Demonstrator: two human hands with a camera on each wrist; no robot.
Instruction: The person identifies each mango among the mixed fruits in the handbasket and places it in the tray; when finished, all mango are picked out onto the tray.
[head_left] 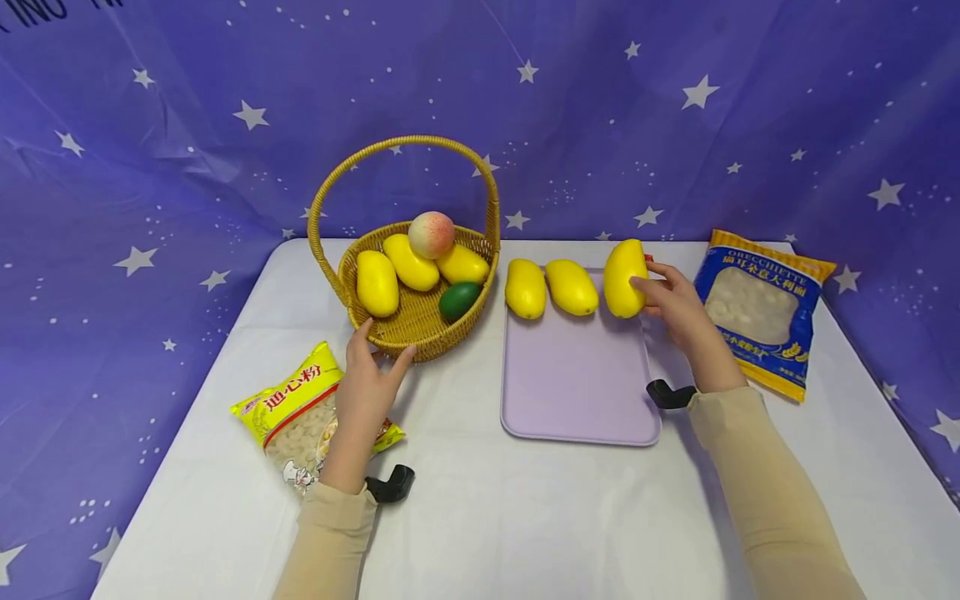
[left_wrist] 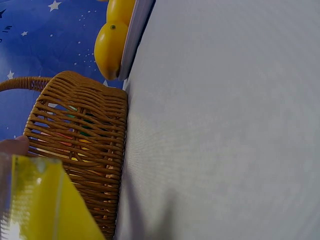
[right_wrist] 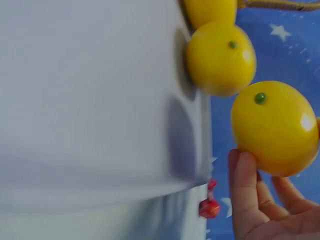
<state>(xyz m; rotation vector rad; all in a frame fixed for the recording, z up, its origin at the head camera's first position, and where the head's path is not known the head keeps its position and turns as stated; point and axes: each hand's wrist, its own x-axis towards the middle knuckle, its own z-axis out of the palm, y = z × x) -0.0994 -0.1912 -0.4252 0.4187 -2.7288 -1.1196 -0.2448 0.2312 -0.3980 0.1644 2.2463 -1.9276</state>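
Note:
My right hand [head_left: 678, 310] grips a yellow mango [head_left: 624, 279] from its right side. In the right wrist view this mango [right_wrist: 275, 129] hangs off the tray, its shadow on the surface. Two more mangoes [head_left: 526, 289] [head_left: 572, 287] lie in a row along the back of the pale purple tray [head_left: 581, 392]. My left hand [head_left: 365, 392] has its fingers spread at the front rim of a wicker basket [head_left: 431, 343]; a fingertip [left_wrist: 17, 145] meets the weave in the left wrist view. Inside the basket are three mangoes [head_left: 377, 284], a peach [head_left: 432, 235] and a dark green oval fruit [head_left: 459, 301].
A yellow macaroni bag [head_left: 300, 417] lies partly under my left forearm. A blue orecchiette bag [head_left: 765, 308] lies right of the tray. Behind the tray's right corner sits a small red object [right_wrist: 209, 208]. The basket's tall handle [head_left: 405, 142] arches upward.

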